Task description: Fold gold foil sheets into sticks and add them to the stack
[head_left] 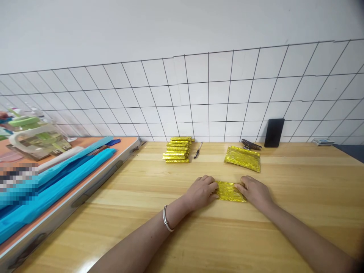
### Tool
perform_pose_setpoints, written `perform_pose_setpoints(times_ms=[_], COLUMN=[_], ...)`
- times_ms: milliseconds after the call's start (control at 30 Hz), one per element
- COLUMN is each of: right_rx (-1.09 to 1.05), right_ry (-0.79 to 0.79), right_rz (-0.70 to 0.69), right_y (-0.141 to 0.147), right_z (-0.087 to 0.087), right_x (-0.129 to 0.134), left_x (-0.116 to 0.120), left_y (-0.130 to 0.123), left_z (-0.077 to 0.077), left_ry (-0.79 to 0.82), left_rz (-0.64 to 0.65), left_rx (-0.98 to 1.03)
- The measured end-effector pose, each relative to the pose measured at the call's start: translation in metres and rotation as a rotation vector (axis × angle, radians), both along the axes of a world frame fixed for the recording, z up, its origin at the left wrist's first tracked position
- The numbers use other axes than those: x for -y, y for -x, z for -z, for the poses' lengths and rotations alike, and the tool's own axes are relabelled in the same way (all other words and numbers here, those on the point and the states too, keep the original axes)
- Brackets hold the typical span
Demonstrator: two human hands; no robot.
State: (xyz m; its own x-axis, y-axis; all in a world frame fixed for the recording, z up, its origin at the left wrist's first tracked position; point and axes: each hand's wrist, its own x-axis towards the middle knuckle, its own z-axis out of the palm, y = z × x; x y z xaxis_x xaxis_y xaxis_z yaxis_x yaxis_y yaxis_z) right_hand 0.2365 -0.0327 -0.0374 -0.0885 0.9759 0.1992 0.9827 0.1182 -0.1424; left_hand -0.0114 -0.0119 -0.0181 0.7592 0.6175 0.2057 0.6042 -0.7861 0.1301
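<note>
A crinkled gold foil sheet [229, 191] lies flat on the wooden table in front of me. At its left end my left hand [201, 192] is closed, with curled fingers and thumb on the edge; a bangle circles that wrist. My right hand [257, 192] pinches the upper right part of the sheet between thumb and fingers. Beyond it rests a flat pile of similar gold foil sheets [242, 158]. Farther left is a stack of narrow folded gold foil strips [178, 150], with a pen [198, 150] beside it.
A dark claw-like clip [251, 145] sits behind the foil pile. Against the tiled wall leans a black phone-like slab [274, 132]. On the left, an orange-topped surface [127, 143] holds blue wrapped material [85, 167] and a green-lidded bottle [27, 122].
</note>
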Motion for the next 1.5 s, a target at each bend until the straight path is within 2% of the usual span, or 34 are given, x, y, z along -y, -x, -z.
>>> perform_pose_setpoints(times_ms=[133, 333, 433, 533, 667, 733, 833, 1100, 1200, 1300, 1500], right_rx=[-0.03, -0.14, -0.19, -0.148, 0.002, 0.029, 0.049, 0.042, 0.044, 0.043, 0.043], right_ry=[-0.013, -0.036, -0.156, -0.246, -0.089, 0.01, 0.091, 0.127, 0.153, 0.154, 0.167], right_rz=[-0.006, -0.013, -0.119, -0.244, -0.49, -0.558, -0.565, -0.573, -0.573, -0.577, -0.596], right_y=[0.001, -0.005, -0.005, 0.007, 0.032, 0.039, 0.038, 0.034, 0.035, 0.034, 0.031], right_z=[0.001, 0.003, -0.004, -0.01, -0.003, 0.003, 0.008, 0.003, 0.001, 0.0, -0.002], right_x=[0.002, -0.001, 0.001, 0.01, 0.033, 0.043, 0.05, 0.051, 0.052, 0.051, 0.051], left_x=[0.0, 0.0, 0.0, 0.0, 0.0, 0.0, 0.0, -0.001, 0.007, 0.02, 0.029], left_y=[0.003, 0.003, 0.002, 0.002, 0.002, 0.002, 0.003, 0.018, 0.023, 0.022, 0.012], left_z=[-0.002, -0.002, -0.002, -0.001, -0.001, -0.002, -0.001, 0.0, -0.005, -0.007, 0.008], left_ry=[0.022, 0.039, 0.029, 0.02, 0.011, 0.013, 0.025, 0.083, 0.101, 0.079, 0.065], left_rz=[0.044, 0.038, 0.045, 0.051, 0.049, 0.044, 0.045, 0.09, 0.138, 0.125, 0.202], left_rx=[-0.008, -0.041, -0.035, -0.032, -0.033, -0.036, -0.026, -0.028, -0.076, -0.098, -0.058])
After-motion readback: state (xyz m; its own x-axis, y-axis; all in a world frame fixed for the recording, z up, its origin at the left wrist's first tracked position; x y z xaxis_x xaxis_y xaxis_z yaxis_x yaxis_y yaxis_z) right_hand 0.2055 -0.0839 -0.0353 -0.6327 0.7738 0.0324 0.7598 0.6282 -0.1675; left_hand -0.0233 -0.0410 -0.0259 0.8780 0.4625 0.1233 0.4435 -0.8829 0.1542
